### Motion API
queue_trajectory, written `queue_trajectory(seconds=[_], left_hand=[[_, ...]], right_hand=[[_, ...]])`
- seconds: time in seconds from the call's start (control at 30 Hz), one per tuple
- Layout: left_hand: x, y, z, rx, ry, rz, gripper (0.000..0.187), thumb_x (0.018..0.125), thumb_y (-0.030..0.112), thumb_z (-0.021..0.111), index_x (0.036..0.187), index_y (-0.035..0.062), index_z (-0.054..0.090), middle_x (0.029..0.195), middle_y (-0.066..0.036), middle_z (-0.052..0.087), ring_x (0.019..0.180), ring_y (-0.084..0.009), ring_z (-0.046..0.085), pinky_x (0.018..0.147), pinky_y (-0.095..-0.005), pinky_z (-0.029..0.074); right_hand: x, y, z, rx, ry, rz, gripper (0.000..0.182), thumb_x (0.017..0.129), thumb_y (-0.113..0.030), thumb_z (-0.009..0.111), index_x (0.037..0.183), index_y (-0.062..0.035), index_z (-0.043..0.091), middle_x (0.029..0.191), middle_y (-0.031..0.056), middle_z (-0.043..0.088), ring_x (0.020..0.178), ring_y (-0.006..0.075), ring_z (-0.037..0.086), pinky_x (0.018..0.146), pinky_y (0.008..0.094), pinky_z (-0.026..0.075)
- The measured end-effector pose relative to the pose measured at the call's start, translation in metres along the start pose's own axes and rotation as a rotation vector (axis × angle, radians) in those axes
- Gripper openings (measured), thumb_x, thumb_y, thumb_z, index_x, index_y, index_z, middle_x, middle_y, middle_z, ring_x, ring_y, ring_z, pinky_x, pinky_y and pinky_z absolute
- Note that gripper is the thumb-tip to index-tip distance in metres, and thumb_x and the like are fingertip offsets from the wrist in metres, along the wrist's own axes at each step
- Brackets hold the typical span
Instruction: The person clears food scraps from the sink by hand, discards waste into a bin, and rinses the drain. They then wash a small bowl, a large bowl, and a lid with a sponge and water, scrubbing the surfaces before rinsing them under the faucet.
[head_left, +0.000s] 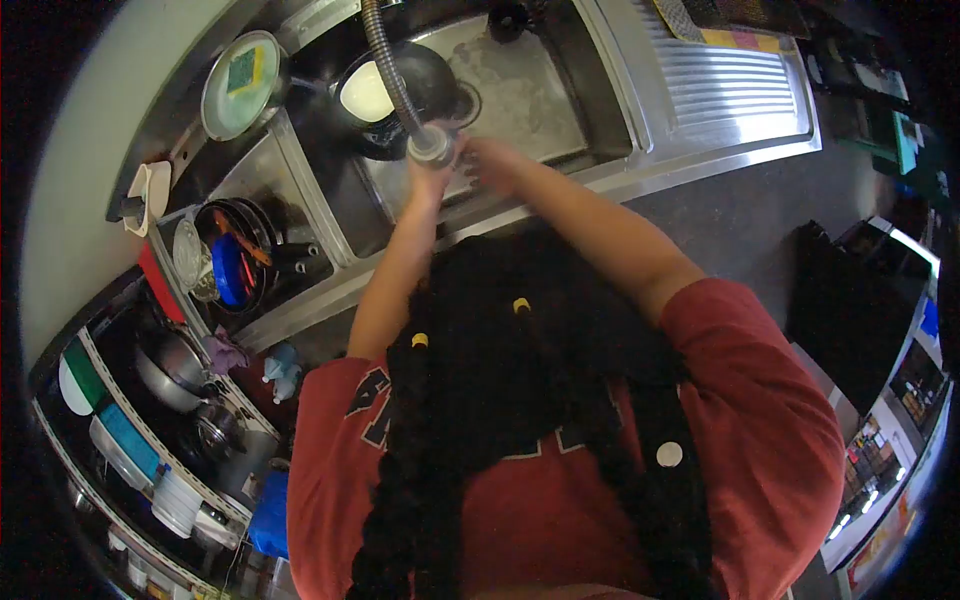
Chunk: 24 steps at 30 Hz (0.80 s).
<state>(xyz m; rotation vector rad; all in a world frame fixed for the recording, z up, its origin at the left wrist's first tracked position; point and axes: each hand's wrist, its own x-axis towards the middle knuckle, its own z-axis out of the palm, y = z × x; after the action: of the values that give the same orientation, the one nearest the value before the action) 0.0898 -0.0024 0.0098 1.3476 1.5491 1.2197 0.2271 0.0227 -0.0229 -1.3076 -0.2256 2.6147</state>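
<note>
**Both hands working at the spray head over the steel sink**

The person is leaning over the stainless steel sink basin (pixel 520 95), with both arms reaching forward. The left hand (pixel 432 178) is gripping the round grey spray head (pixel 431 146) at the end of the flexible ribbed metal hose (pixel 385 55), its fingers closing around the head from below. The right hand (pixel 492 162) is sitting just beside it, at the basin's near edge; whether its fingers are apart or together I cannot tell, since the hand is blurred.

The step would seem to go best with the spray head kept pointing down into the basin, held steadily.

A dark round pan with a pale inside (pixel 385 95) is lying in the basin behind the hose. A dish rack holding pans and a blue utensil (pixel 232 265) is standing to the left.
</note>
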Motion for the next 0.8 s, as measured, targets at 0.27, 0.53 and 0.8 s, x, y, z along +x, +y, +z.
queue_trajectory(seconds=[0.27,0.53,0.8], left_hand=[[-0.014,-0.015,0.006,-0.201,0.017,-0.068,0.025,0.071,0.004,0.079,0.084,0.0081,0.057,0.086,-0.001,0.061,0.080,-0.0128,0.057,0.074,-0.0292,0.048],[-0.028,0.010,-0.016,-0.027,-0.076,-0.076,0.042,0.071,0.014,0.083,0.105,0.0038,0.062,0.099,-0.005,0.066,0.092,-0.0164,0.063,0.084,-0.0328,0.050],[-0.023,-0.002,-0.023,-0.038,-0.080,-0.065,0.063,0.061,0.021,0.089,0.113,0.0032,0.057,0.108,-0.011,0.065,0.099,-0.0222,0.062,0.088,-0.0362,0.049]], right_hand=[[0.003,-0.006,0.027,0.289,-0.336,0.009,0.061,0.096,-0.058,0.035,0.134,-0.0128,0.050,0.141,0.0168,0.047,0.130,0.0389,0.042,0.108,0.0586,0.030],[0.034,0.012,0.029,0.378,-0.408,-0.114,0.047,0.097,-0.050,0.043,0.117,-0.0113,0.062,0.118,0.0093,0.065,0.112,0.0275,0.059,0.103,0.0466,0.041],[0.025,0.015,0.044,-0.345,-0.124,-0.780,0.035,0.097,-0.037,0.050,0.113,-0.0095,0.062,0.113,0.0090,0.067,0.106,0.0241,0.061,0.099,0.0429,0.046]])
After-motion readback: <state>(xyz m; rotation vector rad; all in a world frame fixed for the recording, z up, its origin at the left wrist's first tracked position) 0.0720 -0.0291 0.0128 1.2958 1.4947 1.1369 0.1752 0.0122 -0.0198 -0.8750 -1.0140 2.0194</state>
